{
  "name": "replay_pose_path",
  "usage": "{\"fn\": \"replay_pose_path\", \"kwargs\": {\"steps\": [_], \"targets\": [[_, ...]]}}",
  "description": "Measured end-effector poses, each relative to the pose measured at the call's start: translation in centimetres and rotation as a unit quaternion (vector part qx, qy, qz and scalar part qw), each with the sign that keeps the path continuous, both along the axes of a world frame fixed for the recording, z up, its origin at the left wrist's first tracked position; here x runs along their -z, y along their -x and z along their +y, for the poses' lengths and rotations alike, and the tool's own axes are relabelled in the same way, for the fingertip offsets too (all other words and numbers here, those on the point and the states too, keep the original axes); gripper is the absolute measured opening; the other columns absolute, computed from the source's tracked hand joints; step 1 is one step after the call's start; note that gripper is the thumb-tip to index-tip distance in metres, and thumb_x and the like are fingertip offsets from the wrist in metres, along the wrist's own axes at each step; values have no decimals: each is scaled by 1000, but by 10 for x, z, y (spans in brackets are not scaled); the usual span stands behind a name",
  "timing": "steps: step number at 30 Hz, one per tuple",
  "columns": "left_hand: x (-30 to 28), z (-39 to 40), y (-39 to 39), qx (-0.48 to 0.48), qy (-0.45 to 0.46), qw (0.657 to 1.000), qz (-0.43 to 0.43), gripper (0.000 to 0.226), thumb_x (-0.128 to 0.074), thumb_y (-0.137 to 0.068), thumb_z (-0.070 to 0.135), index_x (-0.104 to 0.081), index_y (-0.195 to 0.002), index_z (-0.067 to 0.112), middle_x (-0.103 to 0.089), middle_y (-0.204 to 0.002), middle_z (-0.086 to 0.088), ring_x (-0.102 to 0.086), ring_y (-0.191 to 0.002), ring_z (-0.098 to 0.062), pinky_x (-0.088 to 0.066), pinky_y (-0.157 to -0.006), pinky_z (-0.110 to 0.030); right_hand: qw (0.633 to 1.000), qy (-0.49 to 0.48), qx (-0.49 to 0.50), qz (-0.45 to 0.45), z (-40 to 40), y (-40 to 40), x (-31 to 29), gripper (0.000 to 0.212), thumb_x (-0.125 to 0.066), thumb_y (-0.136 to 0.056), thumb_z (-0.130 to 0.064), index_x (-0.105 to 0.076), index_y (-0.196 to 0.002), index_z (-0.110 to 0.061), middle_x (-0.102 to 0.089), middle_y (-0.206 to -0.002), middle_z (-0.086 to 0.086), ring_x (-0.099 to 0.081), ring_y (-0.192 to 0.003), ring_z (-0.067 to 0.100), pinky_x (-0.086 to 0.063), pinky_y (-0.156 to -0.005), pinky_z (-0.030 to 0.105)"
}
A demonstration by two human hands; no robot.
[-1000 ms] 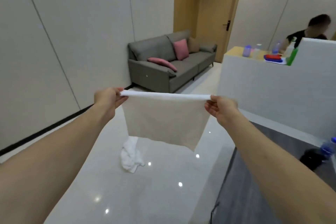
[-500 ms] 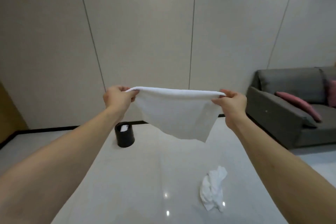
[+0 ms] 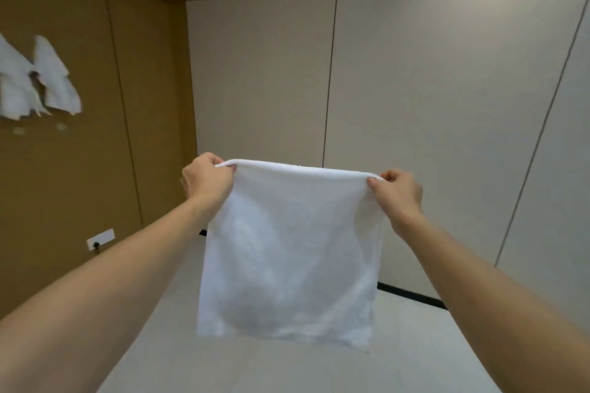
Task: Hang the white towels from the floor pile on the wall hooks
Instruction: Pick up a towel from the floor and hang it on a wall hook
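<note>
While both bare forearms reach forward from the bottom corners of the head view, the left hand (image 3: 207, 180) pinches one upper corner of a white towel (image 3: 289, 252) and the right hand (image 3: 397, 191) pinches the other, fingers and thumb of each curled over the rolled top hem. The towel is held taut along that hem, spread flat and square, its lower edge hanging free above the pale glossy floor (image 3: 287, 373) and touching nothing. It is thin enough that a dark rounded shape shows faintly through the lower half; what that shape is cannot be determined. Beyond the towel stands a grey panelled wall (image 3: 415, 89) with a black skirting strip (image 3: 412, 293) at its foot. To the left, on the brown panelled wall (image 3: 95, 169), two white towels (image 3: 38, 80) are already hanging side by side, each drawn to a peak at the top as if caught on a hook; the hooks themselves are hidden under the cloth. Below them two small pale marks (image 3: 38, 128) are too blurred to identify, and a white socket plate (image 3: 100, 238) sits low on the same wall. Assessment: at least two towels are hung, and a further one is in hand, opened out but not yet carried to the brown wall. The floor pile is out of view, so the number remaining cannot be stated.
</note>
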State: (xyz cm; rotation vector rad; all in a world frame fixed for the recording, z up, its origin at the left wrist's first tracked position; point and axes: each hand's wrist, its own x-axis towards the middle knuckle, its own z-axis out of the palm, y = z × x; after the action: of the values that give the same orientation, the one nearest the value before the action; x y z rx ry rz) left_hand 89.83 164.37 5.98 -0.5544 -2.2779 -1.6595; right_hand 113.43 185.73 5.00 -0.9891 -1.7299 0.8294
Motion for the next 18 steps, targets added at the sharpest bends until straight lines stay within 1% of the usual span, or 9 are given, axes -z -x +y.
{"fn": "replay_pose_path", "kwargs": {"steps": [5,6,8,9,11,13,15,16,18], "targets": [[-5,-35,103,-70,11,997,31,9,-62,-87,21,-63,-82,14,-59,-90,-4,-57,-83,-25,-42,-59,-28,993,-53,-40,-96,-3,147,-6,14,-66,-81,-25,-68,-77,-12,-69,-85,11,-63,-84,32,-48,-72,32],[-3,-43,122,-82,11,996,29,8,-62,-88,18,-63,-83,11,-56,-96,-5,-54,-83,-24,-40,-59,-28,992,-61,-45,-100,-5,175,-7,12,-65,-80,-25,-66,-75,-14,-67,-92,13,-61,-90,34,-49,-76,32],[0,-59,160,-108,6,994,20,10,-61,-88,15,-62,-86,6,-44,-107,-6,-47,-87,-21,-39,-70,-30,989,-87,-65,-100,-13,231,-7,9,-61,-81,-23,-63,-74,-18,-57,-105,14,-54,-103,36,-47,-88,35],[2,-67,179,-128,9,991,26,11,-61,-88,16,-62,-84,5,-41,-108,-5,-44,-91,-21,-38,-74,-30,986,-104,-84,-101,-16,259,-8,9,-60,-84,-21,-62,-77,-15,-54,-106,14,-52,-105,36,-45,-88,36],[6,-84,218,-163,32,985,47,13,-63,-87,15,-60,-81,4,-43,-104,-1,-41,-96,-21,-35,-75,-29,979,-121,-132,-96,-22,316,-6,9,-56,-86,-16,-57,-79,-11,-58,-99,14,-54,-95,35,-42,-75,34],[11,-100,256,-177,64,980,58,13,-62,-88,15,-58,-80,6,-50,-93,-2,-47,-86,-22,-36,-65,-31,974,-102,-190,-76,-28,371,-4,7,-52,-86,-13,-52,-79,-11,-60,-87,9,-55,-86,32,-37,-65,33],[14,-114,295,-188,81,978,46,14,-61,-89,18,-55,-81,9,-56,-82,-6,-48,-70,-20,-36,-54,-30,965,-90,-239,-53,-30,424,-1,6,-51,-85,-10,-57,-83,-12,-61,-85,4,-57,-87,29,-38,-62,31],[15,-121,316,-200,89,975,44,14,-63,-87,20,-55,-80,11,-58,-80,-6,-48,-66,-18,-35,-51,-29,959,-89,-265,-45,-30,450,0,13,-52,-84,-9,-63,-87,-14,-64,-89,1,-60,-92,27,-42,-66,29],[15,-134,359,-215,108,970,44,16,-68,-85,21,-57,-76,15,-60,-78,-3,-49,-65,-13,-33,-50,-27,942,-88,-323,-36,-29,504,1,26,-55,-84,-8,-73,-101,-16,-70,-103,-1,-63,-104,21,-48,-83,26]]}}
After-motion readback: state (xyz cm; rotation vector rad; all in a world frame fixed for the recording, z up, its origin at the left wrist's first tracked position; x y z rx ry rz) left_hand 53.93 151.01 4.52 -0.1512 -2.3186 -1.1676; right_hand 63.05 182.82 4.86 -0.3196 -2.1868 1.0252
